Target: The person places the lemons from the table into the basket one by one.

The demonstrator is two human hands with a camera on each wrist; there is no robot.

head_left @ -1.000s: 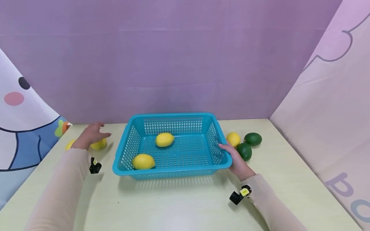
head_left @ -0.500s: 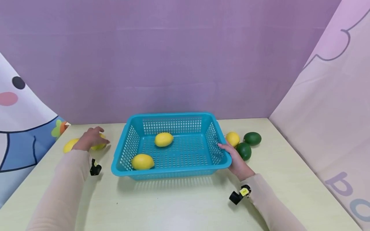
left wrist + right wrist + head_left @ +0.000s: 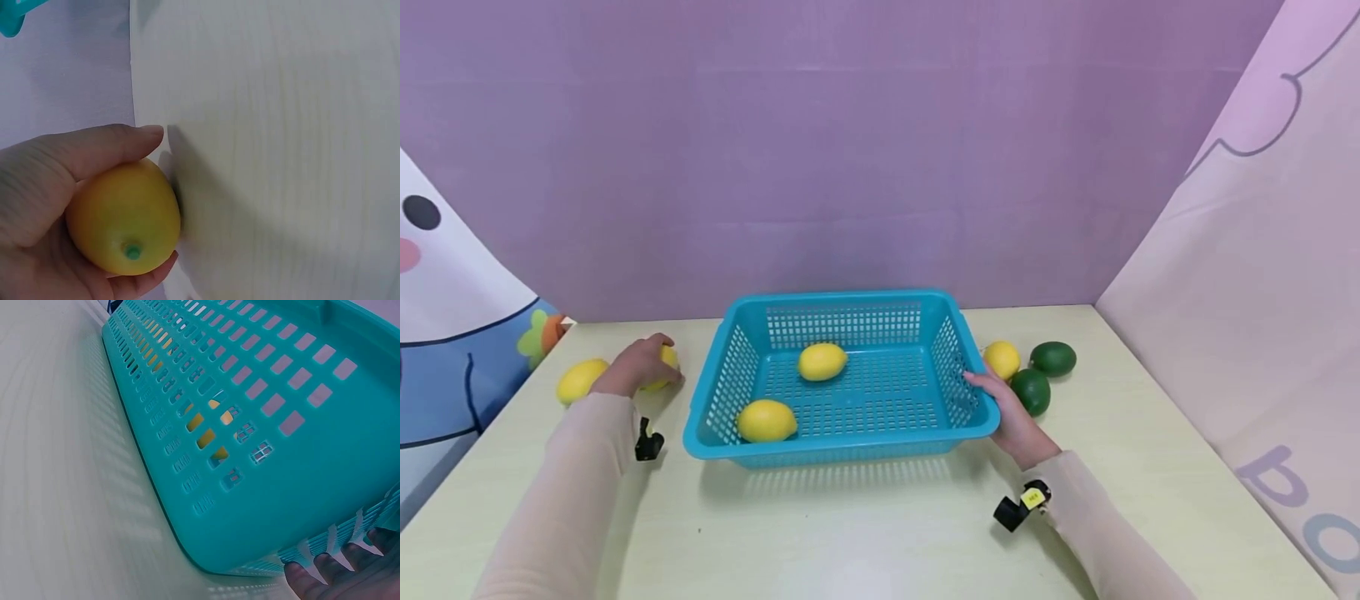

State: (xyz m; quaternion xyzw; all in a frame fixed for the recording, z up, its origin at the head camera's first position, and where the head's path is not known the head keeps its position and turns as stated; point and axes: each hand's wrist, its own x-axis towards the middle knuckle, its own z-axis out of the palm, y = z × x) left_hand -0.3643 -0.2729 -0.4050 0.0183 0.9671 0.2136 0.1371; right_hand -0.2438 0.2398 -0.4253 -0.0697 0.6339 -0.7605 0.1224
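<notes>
My left hand grips a yellow lemon at the left of the table; the left wrist view shows the thumb on one side and fingers curled round the other. A second lemon lies just beside that hand. My right hand holds the right side of a blue plastic basket, thumb over the rim. Seen from the right wrist, its fingertips lie against the perforated outer wall. Inside the basket rest one lemon towards the back and another lemon at the front left.
Right of the basket, close to my right hand, lie a yellow lemon and two dark green fruits, one green fruit behind the other green fruit. A purple cloth hangs behind the pale table.
My left hand has come down over the lemon, and its fingers have closed round it. The second lemon shows more. My right hand stays on the basket.
</notes>
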